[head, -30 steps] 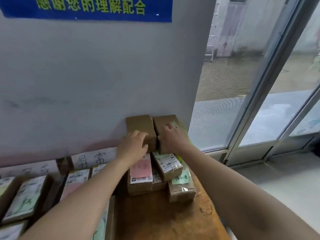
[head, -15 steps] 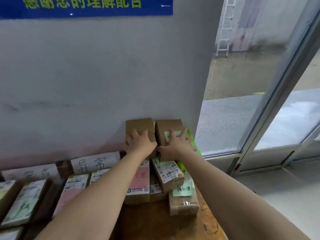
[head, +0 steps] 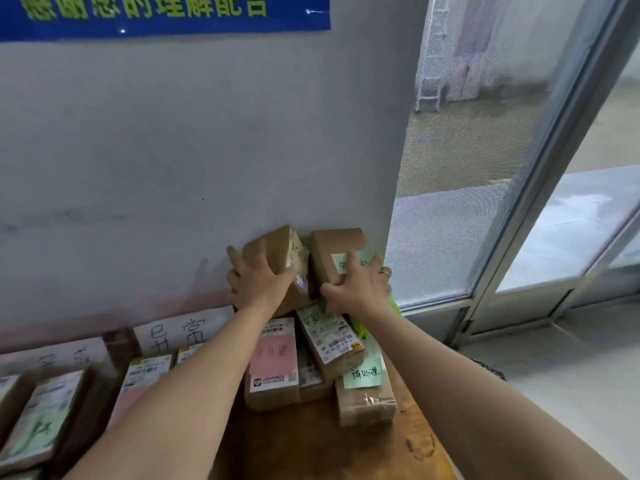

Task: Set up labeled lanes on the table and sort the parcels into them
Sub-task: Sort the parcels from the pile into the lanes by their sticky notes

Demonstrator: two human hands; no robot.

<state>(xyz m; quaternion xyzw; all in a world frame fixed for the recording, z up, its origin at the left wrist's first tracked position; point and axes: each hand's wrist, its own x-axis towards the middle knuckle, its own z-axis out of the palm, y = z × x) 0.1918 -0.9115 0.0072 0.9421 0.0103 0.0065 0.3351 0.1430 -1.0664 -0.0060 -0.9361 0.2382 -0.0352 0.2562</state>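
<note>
Wooden table (head: 311, 452) (parcels (head: 272, 365) crowding it) abuts grey wall (head: 173, 168).

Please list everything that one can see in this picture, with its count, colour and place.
Banner: one, blue, high on the wall.
Lane signs: two, white, handwritten, at the wall's foot.
Standing parcels: two, brown, against the wall.
Flat parcels: at least six, brown, pink or green notes, on the table.
Table: one, brown wood, bottom.
Glass door: one, grey frame, right.
Ladder: one, pale, outside.
Left hand: one, grips the tilted parcel.
Right hand: one, pressed flat on the other standing parcel.
</note>
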